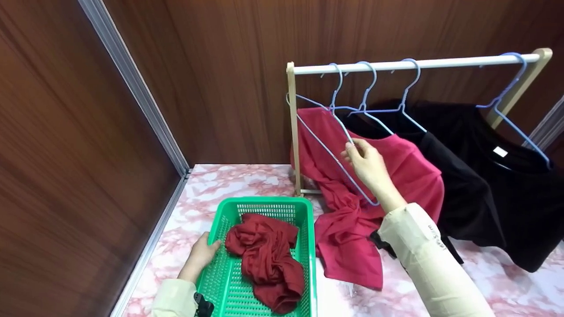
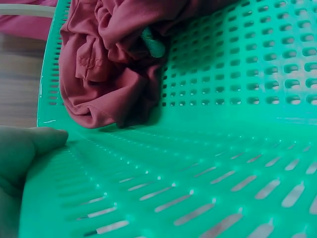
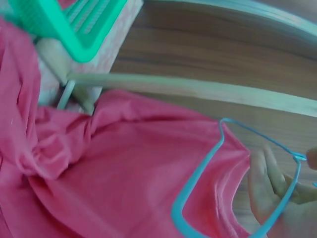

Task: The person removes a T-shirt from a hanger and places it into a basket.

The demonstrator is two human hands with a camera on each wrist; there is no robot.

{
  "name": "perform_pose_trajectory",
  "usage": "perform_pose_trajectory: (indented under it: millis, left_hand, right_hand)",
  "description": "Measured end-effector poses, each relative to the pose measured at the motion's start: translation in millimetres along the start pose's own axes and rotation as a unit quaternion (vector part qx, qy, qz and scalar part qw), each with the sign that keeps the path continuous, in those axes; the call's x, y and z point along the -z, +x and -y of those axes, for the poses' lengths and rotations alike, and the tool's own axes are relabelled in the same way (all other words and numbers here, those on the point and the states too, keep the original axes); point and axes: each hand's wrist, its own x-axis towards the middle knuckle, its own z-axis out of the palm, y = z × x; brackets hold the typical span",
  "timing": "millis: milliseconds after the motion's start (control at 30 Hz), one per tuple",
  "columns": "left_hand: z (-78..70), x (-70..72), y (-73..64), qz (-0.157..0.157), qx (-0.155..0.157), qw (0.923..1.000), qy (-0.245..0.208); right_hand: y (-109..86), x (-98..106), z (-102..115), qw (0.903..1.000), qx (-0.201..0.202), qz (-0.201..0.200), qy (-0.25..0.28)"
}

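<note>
My left hand (image 1: 203, 253) grips the left rim of a green perforated plastic basket (image 1: 264, 200), its thumb (image 2: 49, 139) lying over the edge. Inside the basket is a crumpled dark red garment (image 1: 269, 259). My right hand (image 1: 366, 165) pinches one arm of a bare blue wire hanger (image 1: 339, 164), the leftmost on the rod, its hook still over the white rod (image 1: 308, 69). Behind this hanger hangs a pink top (image 1: 414, 163), its lower part bunched and trailing onto the table beside the basket. The pink cloth (image 3: 148, 153) fills much of the right wrist view.
Two black garments (image 1: 467, 189) (image 1: 524, 193) hang on blue hangers further right along the rack. The rack's wooden left post (image 1: 294, 132) stands just behind the basket. A brown panelled wall (image 1: 220, 88) closes off the back; another panel (image 1: 66, 176) stands at left. The table (image 1: 176, 233) is marble-patterned.
</note>
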Motion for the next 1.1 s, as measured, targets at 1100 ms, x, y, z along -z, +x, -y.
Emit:
perform_pose_trajectory:
  millis: [1100]
  left_hand:
    - [13.5, 15.7, 22.2, -0.031, 0.021, 0.999, -0.026]
  right_hand:
    - [4.7, 54, -45, 0.9399, 0.124, -0.279, -0.152]
